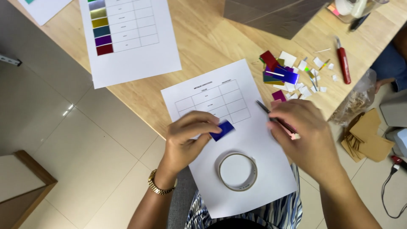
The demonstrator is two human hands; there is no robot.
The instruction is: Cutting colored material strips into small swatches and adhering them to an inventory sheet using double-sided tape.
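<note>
My left hand [188, 135] pinches a small shiny blue paper piece [223, 129] over a white sheet [254, 144] printed with a table grid. A gold watch sits on that wrist. My right hand [303, 135] is closed around a thin dark tool with a pinkish handle, probably scissors or tweezers [271, 115], its tip pointing up-left over the sheet. A roll of clear tape [237, 171] lies on the sheet just below both hands.
A pile of coloured metallic and white paper scraps [288, 76] lies right of the sheet. A red craft knife [343, 63], a sheet with colour swatches [127, 38], brown card [271, 15] and kraft paper pieces [369, 135] sit around the wooden table [203, 46].
</note>
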